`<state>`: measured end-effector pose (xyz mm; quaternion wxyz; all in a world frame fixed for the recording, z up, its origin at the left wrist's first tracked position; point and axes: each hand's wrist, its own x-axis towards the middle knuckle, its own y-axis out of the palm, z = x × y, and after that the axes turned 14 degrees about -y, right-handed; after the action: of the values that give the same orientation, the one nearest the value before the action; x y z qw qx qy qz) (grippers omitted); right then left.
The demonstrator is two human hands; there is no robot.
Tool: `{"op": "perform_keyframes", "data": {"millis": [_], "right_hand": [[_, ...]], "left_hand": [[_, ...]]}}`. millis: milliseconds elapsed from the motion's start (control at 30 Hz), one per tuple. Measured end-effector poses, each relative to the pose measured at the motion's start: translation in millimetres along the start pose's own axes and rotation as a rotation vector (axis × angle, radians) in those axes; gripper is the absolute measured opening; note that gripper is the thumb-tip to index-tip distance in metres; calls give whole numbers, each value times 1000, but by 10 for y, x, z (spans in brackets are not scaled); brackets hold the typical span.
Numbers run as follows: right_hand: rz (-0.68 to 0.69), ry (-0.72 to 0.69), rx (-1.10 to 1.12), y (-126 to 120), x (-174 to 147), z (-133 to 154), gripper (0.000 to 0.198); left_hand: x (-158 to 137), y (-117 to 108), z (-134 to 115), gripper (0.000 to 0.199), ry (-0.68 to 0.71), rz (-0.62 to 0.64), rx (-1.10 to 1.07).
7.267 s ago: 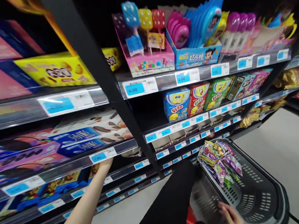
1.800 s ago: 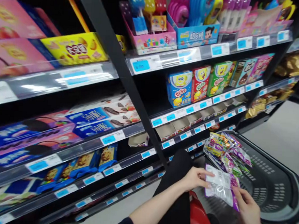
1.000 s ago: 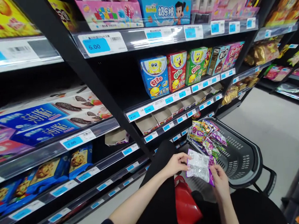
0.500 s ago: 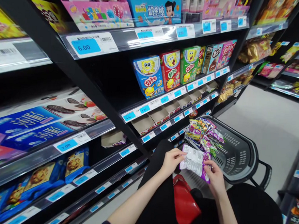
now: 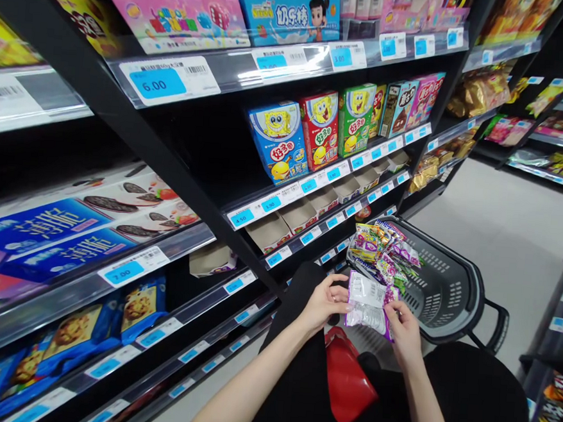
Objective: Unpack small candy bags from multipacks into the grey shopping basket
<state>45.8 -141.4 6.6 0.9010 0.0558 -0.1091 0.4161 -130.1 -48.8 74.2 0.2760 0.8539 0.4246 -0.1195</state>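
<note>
Pinching a silver-and-purple packet (image 5: 369,302) by its opposite ends, the left hand (image 5: 323,304) and the right hand (image 5: 405,332) held it between thumbs and fingers, just in front of the near-left edge of the dark basket (image 5: 475,282). Seven seconds earlier, the left hand had been inside a lower shelf and the right hand beside the basket; over the last half second, the packet had hardly shifted. Colourful packets (image 5: 380,247) lay heaped at the basket's far-left end. Beyond, a blue box (image 5: 279,143), a red box (image 5: 318,130) and a green box (image 5: 356,120) stood along one shelf's front edge, above open cardboard trays (image 5: 273,233). Left of the black upright (image 5: 136,146), blue-and-white cartons (image 5: 73,225) lay stacked. Pale floor (image 5: 512,214) extended towards further shelving at right.
</note>
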Motion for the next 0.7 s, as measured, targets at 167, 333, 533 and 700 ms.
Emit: {"op": "perform_keyframes", "data": {"millis": [167,333,533,700], "right_hand": [[6,-36,-30,64,-37,1,39],[77,-103,-131,25,-22,114,32],[162,-388,-275,130,-86,607,22],[321,-692,-349,239,-91,788,20]], "left_hand": [[-59,90,30,44,-159,111,26],[-109,116,-14,44,-92,99,131],[-209,159,-129,36,41,84,297],[-300,138,-196,27,23,151,432]]}}
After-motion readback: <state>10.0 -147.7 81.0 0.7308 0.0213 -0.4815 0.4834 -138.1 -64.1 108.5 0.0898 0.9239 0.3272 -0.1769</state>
